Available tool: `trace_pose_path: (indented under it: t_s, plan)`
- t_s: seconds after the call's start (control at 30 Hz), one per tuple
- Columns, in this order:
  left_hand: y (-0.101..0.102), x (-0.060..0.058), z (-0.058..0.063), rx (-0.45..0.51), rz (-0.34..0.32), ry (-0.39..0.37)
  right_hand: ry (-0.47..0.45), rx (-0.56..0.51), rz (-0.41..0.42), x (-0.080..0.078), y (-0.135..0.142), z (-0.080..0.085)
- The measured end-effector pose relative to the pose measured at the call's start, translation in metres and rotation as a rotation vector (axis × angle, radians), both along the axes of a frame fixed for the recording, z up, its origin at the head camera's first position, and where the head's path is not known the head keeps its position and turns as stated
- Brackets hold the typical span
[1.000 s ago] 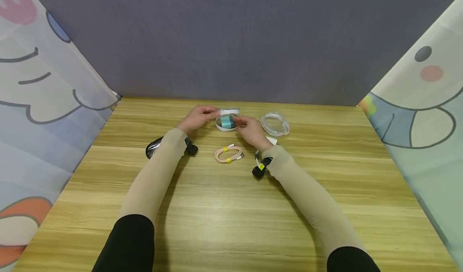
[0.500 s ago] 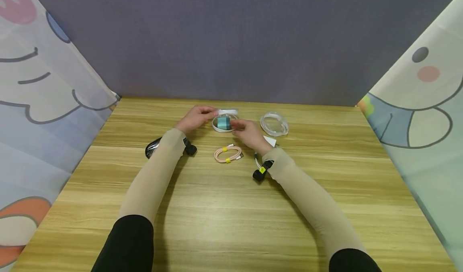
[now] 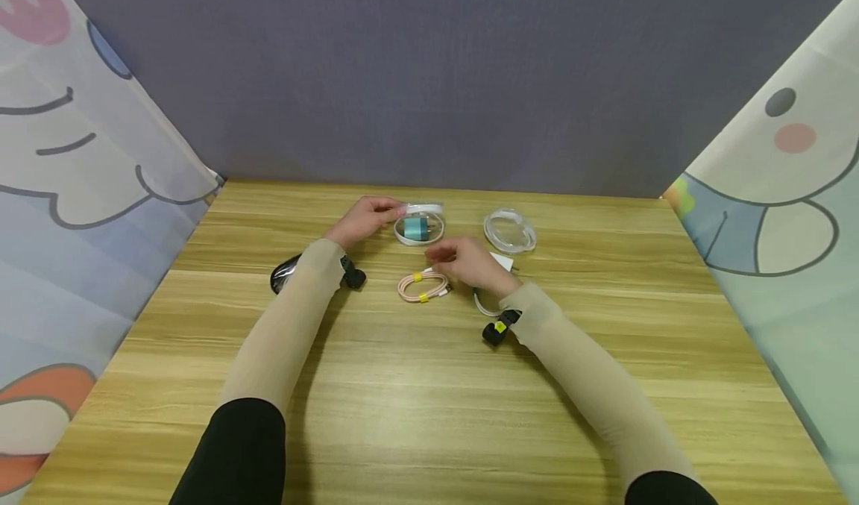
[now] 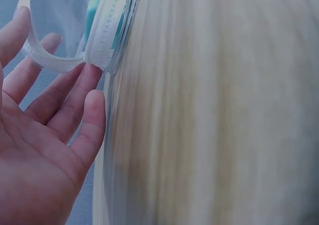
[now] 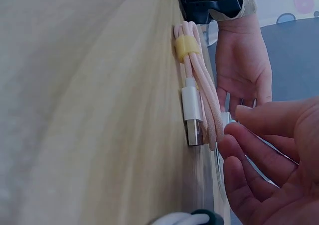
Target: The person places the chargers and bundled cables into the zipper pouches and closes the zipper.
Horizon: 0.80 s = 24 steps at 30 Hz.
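Note:
My left hand (image 3: 362,220) holds the raised lid of a small round clear zip case (image 3: 419,244). In the left wrist view, the thumb lies at the lid's white rim, with fingers behind it; the white zipper (image 4: 107,26) runs around the edge. Inside the case lies a teal plug adapter (image 3: 414,228), its prongs pointing right. My right hand (image 3: 470,260) hovers at the far right end of a coiled pink charging cable (image 3: 402,287) with yellow ties. Its fingers are loosely bent beside the cable's USB connector (image 5: 192,105) and coil; no grip on it is visible.
Right of the case lies a round clear-and-white item (image 3: 530,240). A white plug adapter (image 3: 503,261) and a white cable (image 3: 485,311) are partly hidden by my right hand and wrist. A glossy black item (image 3: 280,274) sits beside my left forearm. A grey panel (image 3: 429,80) stands behind the table.
My right hand has let go of the teal plug adapter, leaving it in the case, and moved nearer to me, to the pink cable. The left hand stays at the lid; the case shifted slightly left.

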<state>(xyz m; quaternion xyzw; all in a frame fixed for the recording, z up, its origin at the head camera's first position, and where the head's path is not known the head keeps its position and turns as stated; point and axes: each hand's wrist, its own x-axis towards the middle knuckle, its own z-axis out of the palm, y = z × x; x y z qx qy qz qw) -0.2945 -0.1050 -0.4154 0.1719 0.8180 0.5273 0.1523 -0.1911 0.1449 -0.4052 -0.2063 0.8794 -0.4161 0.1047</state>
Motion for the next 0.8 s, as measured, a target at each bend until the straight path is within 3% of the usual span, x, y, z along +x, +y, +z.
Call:
trace_pose_path:
  t_s: [0.23,0.5,0.8]
  plan:
    - [0.0,0.0,-0.002,0.001,-0.008,0.005,-0.006,-0.012,0.028,0.007,0.003,-0.002]
    - [-0.001,-0.001,-0.003,0.0,-0.005,0.001,0.018,0.017,-0.008,0.007,0.001,-0.009]
    - [0.0,-0.001,-0.003,0.007,-0.002,-0.008,0.021,0.077,-0.036,0.009,-0.009,-0.006]
